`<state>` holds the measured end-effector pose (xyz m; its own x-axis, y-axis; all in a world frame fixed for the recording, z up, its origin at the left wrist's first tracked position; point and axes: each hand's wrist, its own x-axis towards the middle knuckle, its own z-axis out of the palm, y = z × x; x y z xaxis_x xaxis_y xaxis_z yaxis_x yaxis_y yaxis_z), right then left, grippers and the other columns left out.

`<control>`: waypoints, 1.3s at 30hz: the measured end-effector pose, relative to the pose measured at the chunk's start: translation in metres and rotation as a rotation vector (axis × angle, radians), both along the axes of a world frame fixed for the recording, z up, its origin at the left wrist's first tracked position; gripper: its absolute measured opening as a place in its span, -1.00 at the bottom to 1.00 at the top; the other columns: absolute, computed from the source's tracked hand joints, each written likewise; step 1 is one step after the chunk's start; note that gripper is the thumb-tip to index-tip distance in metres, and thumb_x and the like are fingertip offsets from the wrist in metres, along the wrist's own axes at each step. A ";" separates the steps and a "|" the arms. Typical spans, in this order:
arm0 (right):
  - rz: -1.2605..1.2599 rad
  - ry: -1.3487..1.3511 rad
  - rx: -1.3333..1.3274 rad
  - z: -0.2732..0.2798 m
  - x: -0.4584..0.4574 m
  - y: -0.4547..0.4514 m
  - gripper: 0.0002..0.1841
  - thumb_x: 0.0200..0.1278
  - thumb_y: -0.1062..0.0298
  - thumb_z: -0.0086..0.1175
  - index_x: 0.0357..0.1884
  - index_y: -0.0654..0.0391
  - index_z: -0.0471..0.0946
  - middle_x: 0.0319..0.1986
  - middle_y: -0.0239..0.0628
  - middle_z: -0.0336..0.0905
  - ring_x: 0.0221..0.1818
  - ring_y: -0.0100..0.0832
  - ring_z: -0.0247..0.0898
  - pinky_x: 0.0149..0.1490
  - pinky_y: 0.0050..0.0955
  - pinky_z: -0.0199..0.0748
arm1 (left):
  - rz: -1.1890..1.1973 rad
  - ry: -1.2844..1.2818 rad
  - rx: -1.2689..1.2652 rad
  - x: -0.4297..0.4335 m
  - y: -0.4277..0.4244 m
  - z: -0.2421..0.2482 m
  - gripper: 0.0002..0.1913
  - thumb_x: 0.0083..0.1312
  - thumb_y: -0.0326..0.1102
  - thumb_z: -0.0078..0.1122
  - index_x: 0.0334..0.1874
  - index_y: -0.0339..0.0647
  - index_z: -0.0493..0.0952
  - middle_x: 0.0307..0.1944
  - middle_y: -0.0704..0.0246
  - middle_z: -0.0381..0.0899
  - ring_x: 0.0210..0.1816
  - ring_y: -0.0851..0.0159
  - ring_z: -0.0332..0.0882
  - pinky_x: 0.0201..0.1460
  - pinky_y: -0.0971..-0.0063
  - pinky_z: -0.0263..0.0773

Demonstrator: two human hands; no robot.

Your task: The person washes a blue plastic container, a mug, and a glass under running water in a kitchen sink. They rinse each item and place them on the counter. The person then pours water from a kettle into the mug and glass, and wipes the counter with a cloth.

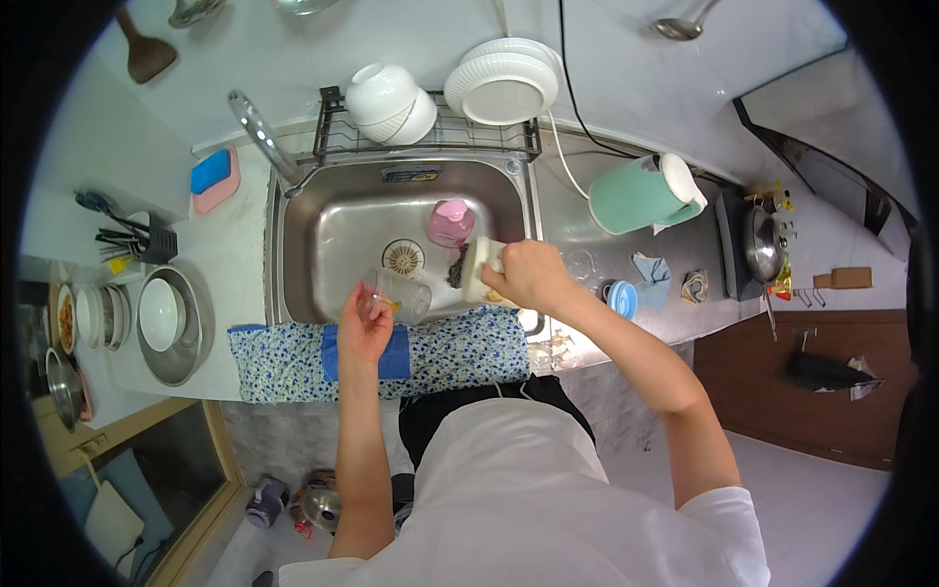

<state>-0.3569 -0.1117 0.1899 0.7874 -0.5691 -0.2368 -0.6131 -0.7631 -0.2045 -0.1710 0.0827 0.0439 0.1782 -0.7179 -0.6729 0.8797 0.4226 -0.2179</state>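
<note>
My left hand (364,330) holds a clear, see-through cup (412,299) on its side over the front of the stainless steel sink (341,227). In my right hand (534,273) is a cream-coloured container (478,265), tipped over the sink's right side. A dark, grainy or bristly mass (457,270) shows at its left end; whether it is falling out or attached, I cannot tell. Behind the container, a pink pump bottle (452,224) is in the basin. The round drain strainer (403,258) lies between the bottle and the cup.
A floral cloth (462,352) covers the sink's front edge. The faucet (265,139) rises at back left. Behind the basin, a wire rack (455,139) carries white bowls (389,103) and plates (502,84). Rightward stand a green kettle (634,194) and a blue lid (623,299).
</note>
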 end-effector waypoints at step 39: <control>-1.249 -1.030 -0.218 -0.187 -0.219 -0.020 -0.67 0.45 0.17 -0.04 -0.40 0.24 0.38 -0.44 -0.30 0.44 -0.43 -0.44 0.31 -0.24 -0.40 0.36 | -0.267 -0.135 0.331 -0.050 -0.058 0.001 -0.88 0.36 -0.42 0.15 -0.25 -0.28 0.39 -0.40 0.36 0.37 -0.46 0.43 0.27 -0.56 0.63 0.14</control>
<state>-0.5761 -0.1315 0.0029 -0.3961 -0.8882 0.2331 -0.5175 0.0063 -0.8556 -0.2213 0.0252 0.0450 0.1178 -0.5004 -0.8578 0.9787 0.2045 0.0151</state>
